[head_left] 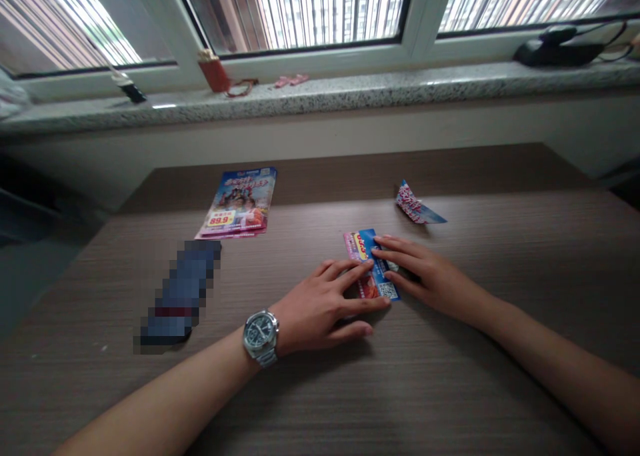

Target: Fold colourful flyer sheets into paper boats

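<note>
A folded printed flyer [371, 241] in blue, pink and yellow lies flat on the brown table [320, 389]. My left hand [325, 303], with a metal watch [261, 336] on its wrist, rests its spread fingertips over the flyer's left and lower part. From the other side, my right hand [425, 273] touches the flyer's blue right edge with outstretched fingers. Neither hand grips anything. Beyond my right hand stands a small folded paper shape [416, 206], blue and patterned with red and white.
At the back left lies a stack of flyers [241, 199]. A blurred-out dark rectangular object [183, 293] is nearer, left of my left hand. Behind the table, the granite windowsill [350, 96] bears a red box [214, 73] and a black device with cables [560, 48].
</note>
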{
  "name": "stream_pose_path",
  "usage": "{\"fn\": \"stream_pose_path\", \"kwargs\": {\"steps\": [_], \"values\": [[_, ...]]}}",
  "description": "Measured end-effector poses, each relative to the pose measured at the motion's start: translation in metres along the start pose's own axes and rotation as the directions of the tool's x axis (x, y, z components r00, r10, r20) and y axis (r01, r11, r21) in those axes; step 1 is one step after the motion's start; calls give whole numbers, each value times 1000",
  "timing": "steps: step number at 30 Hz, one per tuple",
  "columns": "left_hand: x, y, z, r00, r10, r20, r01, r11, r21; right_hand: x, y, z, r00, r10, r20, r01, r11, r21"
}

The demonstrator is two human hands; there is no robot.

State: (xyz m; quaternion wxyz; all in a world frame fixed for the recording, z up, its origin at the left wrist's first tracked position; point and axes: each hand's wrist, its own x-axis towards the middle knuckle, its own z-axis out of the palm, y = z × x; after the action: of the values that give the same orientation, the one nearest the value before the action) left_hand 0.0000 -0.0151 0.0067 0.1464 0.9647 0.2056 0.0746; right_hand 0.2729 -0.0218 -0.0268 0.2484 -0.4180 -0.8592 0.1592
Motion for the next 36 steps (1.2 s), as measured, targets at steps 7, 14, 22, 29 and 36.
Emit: {"fn": "stream_pose_path", "kwargs": {"steps": [7, 14, 22, 29, 36], "values": [[0, -2, 4, 1000, 4, -21, -3, 1000, 14, -1, -2, -1, 1000, 2, -14, -2, 1000, 14], [1, -2, 1, 1000, 9, 12, -9, 1000, 18, -2, 0, -4, 999, -1, -41, 3, 999, 49], [1, -2, 0, 999, 38, 11, -38, 999, 5, -2, 2, -2, 999, -4, -41, 6, 999, 49], [0, -3, 1, 999, 24, 23, -25, 1000, 4, -1, 3, -2, 999, -13, -49, 15, 999, 45], [-1, -5, 1, 999, 31, 23, -31, 999, -6, -2, 4, -1, 998, -21, -62, 24, 998, 58]]}}
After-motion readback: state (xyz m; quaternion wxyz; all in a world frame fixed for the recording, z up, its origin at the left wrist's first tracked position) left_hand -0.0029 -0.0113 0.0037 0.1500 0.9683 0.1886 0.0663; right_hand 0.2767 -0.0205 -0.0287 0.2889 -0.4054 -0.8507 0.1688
